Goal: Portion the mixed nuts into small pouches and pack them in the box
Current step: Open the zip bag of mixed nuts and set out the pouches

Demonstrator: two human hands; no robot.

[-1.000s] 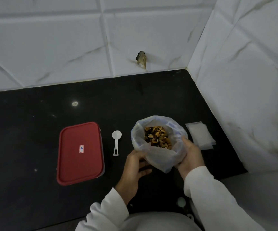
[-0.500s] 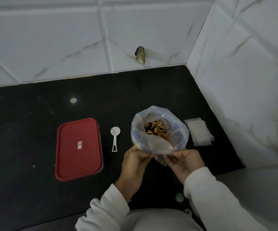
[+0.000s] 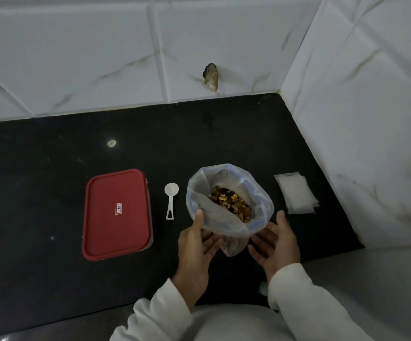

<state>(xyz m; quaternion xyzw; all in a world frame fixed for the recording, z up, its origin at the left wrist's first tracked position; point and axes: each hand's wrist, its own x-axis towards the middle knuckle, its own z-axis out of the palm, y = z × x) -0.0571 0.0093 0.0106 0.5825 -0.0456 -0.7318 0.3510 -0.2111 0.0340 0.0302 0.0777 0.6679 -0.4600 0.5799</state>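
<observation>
Nut bag (image 3: 226, 225) open-topped, on counter (image 3: 39, 193) btw scoop (image 3: 170, 199) & pouches (image 3: 296, 193). L hand (image 3: 196, 247) cradles its base, fingers straight, thumb on side. R hand (image 3: 274, 244) fingers spread, just beside bag. Box (image 3: 115, 232) closed; sticker (image 3: 118, 208) reads "61"?, unclear.

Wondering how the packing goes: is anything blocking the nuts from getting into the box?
Yes. The red lid sits closed on the box, left of the white scoop, covering the way in. The mixed nuts are in their open bag.

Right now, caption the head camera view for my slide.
Left hand and right hand flank an open nut bag between white scoop and pouches; red-lidded box closed.
</observation>
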